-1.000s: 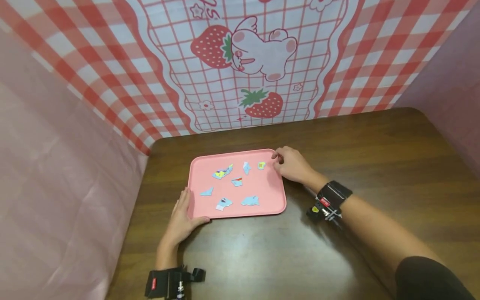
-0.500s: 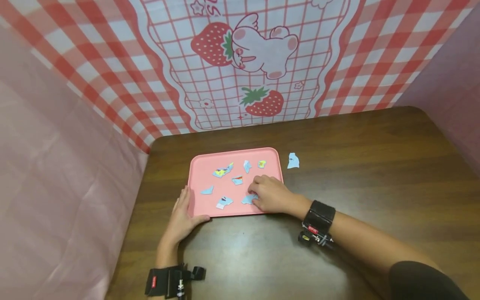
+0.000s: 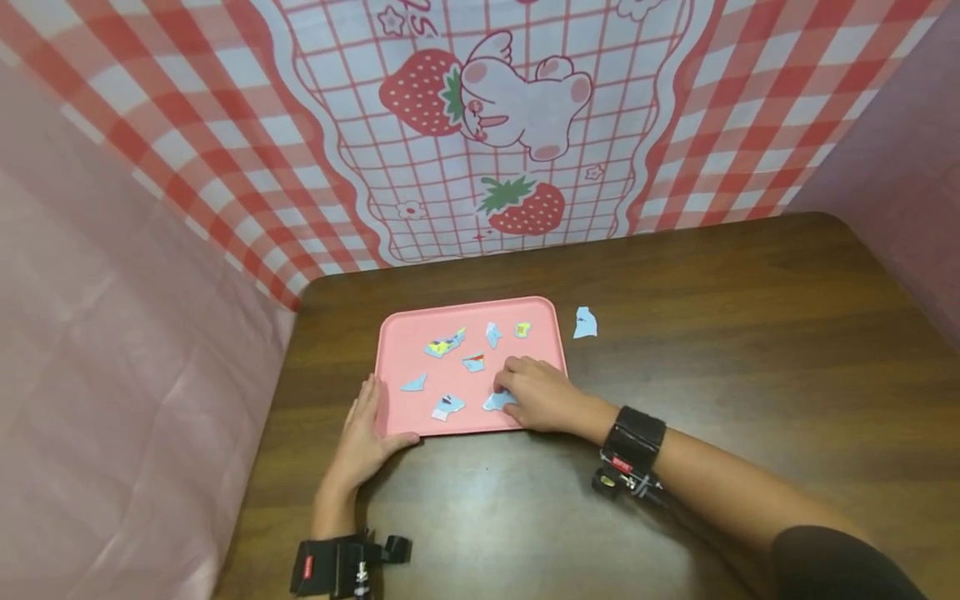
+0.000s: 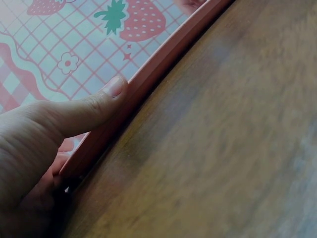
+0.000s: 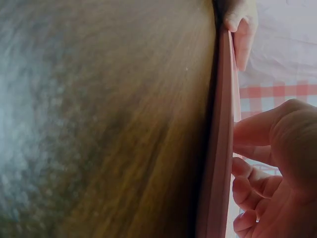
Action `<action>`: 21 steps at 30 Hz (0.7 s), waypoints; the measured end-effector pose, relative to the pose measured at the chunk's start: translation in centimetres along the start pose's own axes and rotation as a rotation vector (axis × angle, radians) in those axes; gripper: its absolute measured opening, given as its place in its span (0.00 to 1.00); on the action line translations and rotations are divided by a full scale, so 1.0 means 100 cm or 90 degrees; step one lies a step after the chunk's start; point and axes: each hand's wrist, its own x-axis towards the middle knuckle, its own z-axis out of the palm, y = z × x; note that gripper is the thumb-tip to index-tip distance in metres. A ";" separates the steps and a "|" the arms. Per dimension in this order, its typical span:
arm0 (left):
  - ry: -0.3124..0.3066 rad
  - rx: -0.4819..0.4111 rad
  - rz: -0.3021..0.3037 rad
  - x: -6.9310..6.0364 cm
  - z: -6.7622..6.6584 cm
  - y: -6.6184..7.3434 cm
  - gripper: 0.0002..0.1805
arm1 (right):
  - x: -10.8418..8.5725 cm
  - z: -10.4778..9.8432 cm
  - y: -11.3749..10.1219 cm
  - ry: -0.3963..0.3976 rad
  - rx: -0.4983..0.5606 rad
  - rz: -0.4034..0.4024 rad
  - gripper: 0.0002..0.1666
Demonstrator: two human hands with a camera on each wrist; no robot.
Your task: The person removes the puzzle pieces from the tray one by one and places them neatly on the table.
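A pink tray (image 3: 399, 333) lies on the wooden table. My left hand (image 3: 362, 442) rests at its near left corner, the fairly straight fingers along the side and the thumb (image 4: 96, 106) on the near rim. My right hand (image 3: 542, 393) is over the tray's near right part. Its curled fingers and thumb pinch a flat light blue picture piece (image 3: 497, 402), partly covered by the hand. Several irregular pieces lie spread on the tray, among them a yellow-patterned one (image 3: 445, 343), a red-marked one (image 3: 474, 362) and a small yellow one (image 3: 522, 330).
Another light blue piece (image 3: 585, 323) lies on the table (image 3: 712, 333), beyond the tray's right edge. A checked strawberry cloth (image 3: 525, 167) hangs behind the table. Pink fabric (image 3: 127, 375) hangs at the left.
My right hand let go of a light blue piece on the table right of the tray. It then moved left and nearer, onto another piece. My left hand stayed put.
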 end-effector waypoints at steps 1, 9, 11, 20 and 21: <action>-0.001 0.001 -0.001 0.000 0.000 0.000 0.68 | 0.000 0.000 0.000 -0.003 0.007 0.005 0.13; 0.000 0.000 0.003 0.001 0.000 0.001 0.68 | 0.000 -0.002 -0.003 -0.006 0.064 0.021 0.13; 0.001 0.001 0.006 0.001 0.000 0.000 0.68 | 0.000 -0.002 -0.003 -0.004 0.078 0.020 0.13; -0.002 0.002 0.008 -0.001 0.000 -0.001 0.67 | 0.002 -0.003 -0.003 0.010 0.121 0.028 0.06; -0.001 0.001 0.009 -0.001 0.000 -0.001 0.67 | 0.002 -0.003 -0.002 0.011 0.135 0.034 0.05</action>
